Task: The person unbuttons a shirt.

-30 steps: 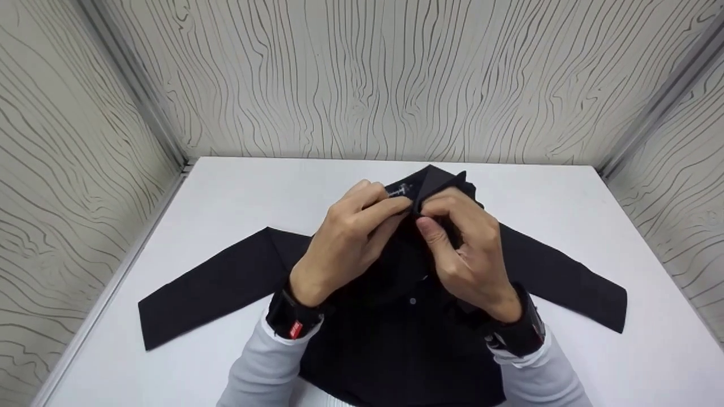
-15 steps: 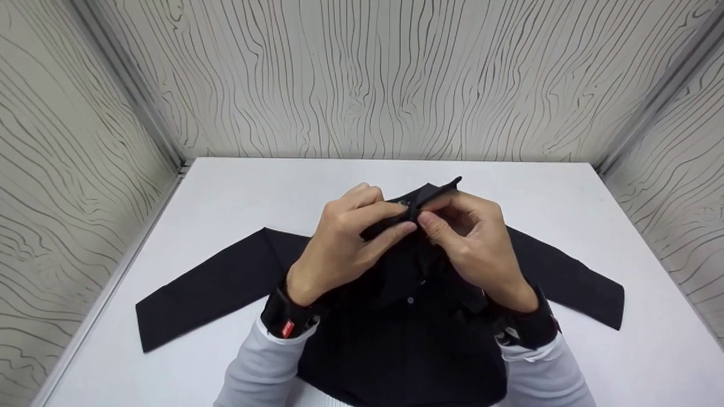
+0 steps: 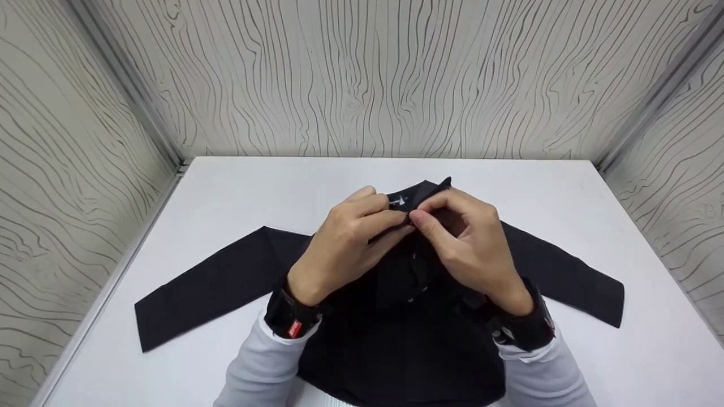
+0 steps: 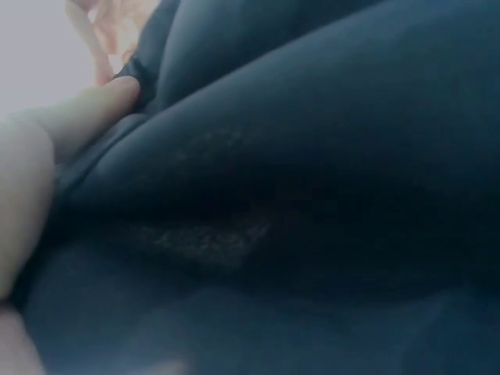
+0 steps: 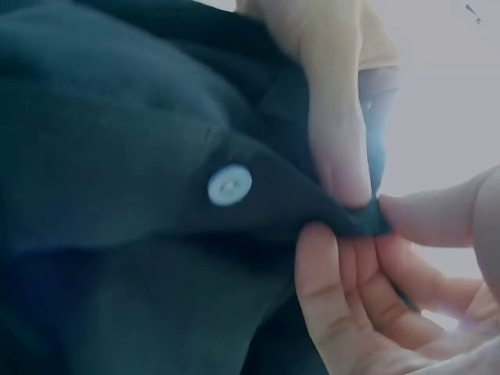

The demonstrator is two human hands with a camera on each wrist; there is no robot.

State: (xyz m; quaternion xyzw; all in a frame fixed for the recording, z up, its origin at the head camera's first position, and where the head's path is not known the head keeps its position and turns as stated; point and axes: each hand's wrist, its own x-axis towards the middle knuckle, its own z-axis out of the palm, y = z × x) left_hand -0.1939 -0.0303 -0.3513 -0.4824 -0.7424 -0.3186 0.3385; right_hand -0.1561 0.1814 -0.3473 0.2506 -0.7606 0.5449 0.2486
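Shirt [image 3: 401, 350] spread on the surface [image 3: 243, 192], likely light, limp, unbreakable; my left grip [image 3: 348, 237] and right grip [image 3: 475, 243] pinch its neck edge [image 5: 351, 217] above the surface, stiffer collar [image 3: 425, 191] probably easier to hold

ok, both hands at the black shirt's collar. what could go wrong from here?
1. Slip: the left hand and right hand pinch cloth by the collar with their fingertips, so it might slide free.
2. Occlusion: the hands cover the pinch spot in the head view, so a misalignment could go unseen.
3. Blur: the left wrist view shows the black shirt soft and dark, so folds may be hard to separate.
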